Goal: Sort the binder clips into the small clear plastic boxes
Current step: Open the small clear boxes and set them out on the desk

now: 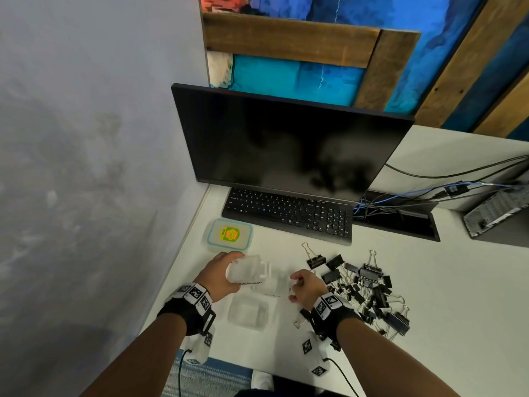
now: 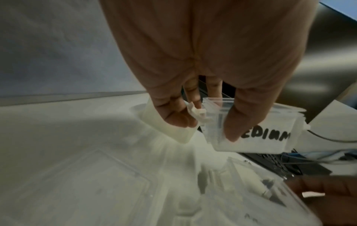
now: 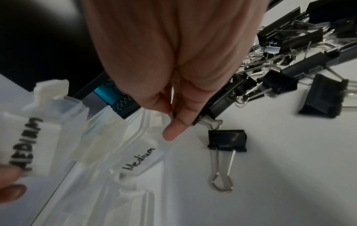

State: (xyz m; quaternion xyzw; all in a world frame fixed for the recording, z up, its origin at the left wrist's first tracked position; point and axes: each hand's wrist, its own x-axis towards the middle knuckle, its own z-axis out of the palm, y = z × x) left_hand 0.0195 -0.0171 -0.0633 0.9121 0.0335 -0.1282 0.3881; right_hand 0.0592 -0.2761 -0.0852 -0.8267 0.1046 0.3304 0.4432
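— Two hands meet near the worktop's front edge: our left hand [image 1: 219, 275] grips a clear box labelled MEDIUM [image 2: 257, 134], lifted and tilted.

— And our right hand [image 1: 306, 286]?

— It pinches a second clear box [image 3: 142, 159], also marked Medium. The binder clips [image 1: 363, 287] lie heaped just right of it, nearer our right hand.

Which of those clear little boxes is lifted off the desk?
The box labelled MEDIUM in thick capitals, gripped by the left hand. The box labelled Medium in thin script, pinched by the right hand, sits lower.
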